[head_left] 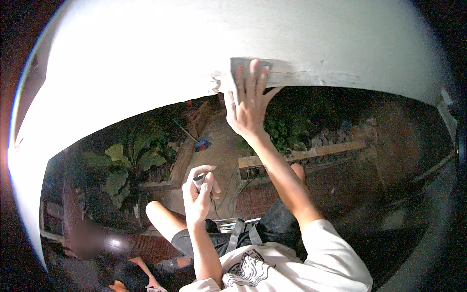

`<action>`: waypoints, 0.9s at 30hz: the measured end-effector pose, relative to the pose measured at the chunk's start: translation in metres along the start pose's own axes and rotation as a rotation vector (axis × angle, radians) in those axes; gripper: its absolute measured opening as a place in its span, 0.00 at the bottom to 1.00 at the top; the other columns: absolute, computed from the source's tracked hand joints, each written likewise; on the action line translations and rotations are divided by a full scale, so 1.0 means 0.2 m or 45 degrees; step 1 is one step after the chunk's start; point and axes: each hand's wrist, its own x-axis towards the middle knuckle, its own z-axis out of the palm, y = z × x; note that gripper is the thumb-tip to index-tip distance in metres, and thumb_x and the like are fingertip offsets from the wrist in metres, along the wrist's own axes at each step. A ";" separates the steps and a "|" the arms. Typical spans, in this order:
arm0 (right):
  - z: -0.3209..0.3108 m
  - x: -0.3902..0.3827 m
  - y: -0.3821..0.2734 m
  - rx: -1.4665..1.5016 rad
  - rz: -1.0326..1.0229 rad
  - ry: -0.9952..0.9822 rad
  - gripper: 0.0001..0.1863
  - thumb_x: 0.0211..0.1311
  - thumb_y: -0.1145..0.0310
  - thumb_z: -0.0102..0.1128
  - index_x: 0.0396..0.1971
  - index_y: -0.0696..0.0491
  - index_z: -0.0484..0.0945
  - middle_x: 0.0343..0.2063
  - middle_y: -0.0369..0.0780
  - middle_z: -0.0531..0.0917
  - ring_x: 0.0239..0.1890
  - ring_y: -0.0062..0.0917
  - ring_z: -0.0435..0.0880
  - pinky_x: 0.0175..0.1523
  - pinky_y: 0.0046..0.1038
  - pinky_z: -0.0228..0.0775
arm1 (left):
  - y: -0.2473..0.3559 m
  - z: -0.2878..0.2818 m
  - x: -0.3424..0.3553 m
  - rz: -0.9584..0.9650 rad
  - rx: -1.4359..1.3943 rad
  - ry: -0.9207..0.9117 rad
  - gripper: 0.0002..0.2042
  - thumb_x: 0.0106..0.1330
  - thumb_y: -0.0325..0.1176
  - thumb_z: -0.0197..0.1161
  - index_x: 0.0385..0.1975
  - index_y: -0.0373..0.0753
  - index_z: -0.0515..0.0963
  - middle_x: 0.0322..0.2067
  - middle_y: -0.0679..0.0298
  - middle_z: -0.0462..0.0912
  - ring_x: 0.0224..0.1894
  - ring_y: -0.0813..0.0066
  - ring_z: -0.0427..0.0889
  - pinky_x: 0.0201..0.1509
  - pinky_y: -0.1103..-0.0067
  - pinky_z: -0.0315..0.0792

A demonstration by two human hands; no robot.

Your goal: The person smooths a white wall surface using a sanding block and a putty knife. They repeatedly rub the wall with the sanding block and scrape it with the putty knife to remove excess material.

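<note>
My right hand (249,109) reaches up and presses a flat grey sheet, which looks like sandpaper (236,62), against the lower edge of a white painted surface (301,44). Its fingers lie stretched over the sheet and are slightly blurred. Just left of the sheet, the white edge has a rough, chipped patch (214,83); cracks run along the edge to the right. Lower down, in front of my body, my left hand (198,197) is curled round a small pale cylinder with a dark end (198,179). Most of that cylinder is hidden by the fingers.
Below lie a path (214,141), leafy plants (116,163), a long wooden beam (311,155) and a blue-headed broom (203,145). Another person (131,275) is at the lower left, near a bright light. My bare knees show beneath me.
</note>
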 end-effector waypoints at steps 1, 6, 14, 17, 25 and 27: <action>-0.01 0.00 -0.01 -0.017 -0.058 -0.094 0.32 0.71 0.49 0.34 0.72 0.42 0.48 0.72 0.45 0.44 0.73 0.48 0.40 0.64 0.72 0.18 | 0.02 -0.01 -0.01 0.008 0.018 0.008 0.10 0.71 0.35 0.55 0.45 0.36 0.74 0.18 0.68 0.76 0.18 0.86 0.70 0.22 0.86 0.64; -0.21 0.03 0.21 -0.103 0.152 -0.083 0.29 0.68 0.55 0.44 0.68 0.43 0.58 0.70 0.45 0.54 0.71 0.45 0.52 0.62 0.73 0.32 | 0.08 -0.04 0.02 -0.068 0.051 0.091 0.09 0.70 0.35 0.56 0.44 0.38 0.74 0.19 0.69 0.75 0.20 0.85 0.70 0.23 0.86 0.65; -0.54 -0.13 0.41 1.146 0.806 0.248 0.30 0.72 0.53 0.39 0.64 0.58 0.62 0.63 0.46 0.67 0.65 0.37 0.63 0.68 0.37 0.50 | 0.09 0.17 0.07 -0.049 0.152 0.010 0.09 0.71 0.33 0.54 0.44 0.37 0.75 0.18 0.69 0.76 0.18 0.86 0.70 0.22 0.86 0.64; -0.59 -0.16 0.35 2.051 1.168 0.526 0.26 0.72 0.54 0.42 0.59 0.59 0.66 0.56 0.45 0.73 0.53 0.34 0.73 0.60 0.36 0.63 | 0.13 0.28 0.12 0.012 0.150 -0.111 0.08 0.70 0.31 0.55 0.42 0.36 0.76 0.18 0.69 0.76 0.19 0.89 0.69 0.22 0.86 0.64; -0.76 -0.08 0.08 2.547 1.312 0.354 0.28 0.70 0.52 0.45 0.57 0.61 0.66 0.50 0.48 0.76 0.47 0.39 0.78 0.51 0.43 0.72 | 0.32 0.48 0.25 0.376 0.339 -0.218 0.15 0.61 0.32 0.67 0.47 0.37 0.78 0.29 0.65 0.82 0.30 0.83 0.76 0.34 0.83 0.71; -0.76 -0.09 0.04 2.659 1.265 0.273 0.29 0.70 0.51 0.44 0.58 0.61 0.65 0.50 0.49 0.76 0.49 0.39 0.78 0.53 0.45 0.72 | 0.34 0.49 0.29 0.599 0.467 -0.221 0.18 0.55 0.31 0.71 0.47 0.38 0.78 0.34 0.62 0.82 0.37 0.75 0.79 0.43 0.78 0.73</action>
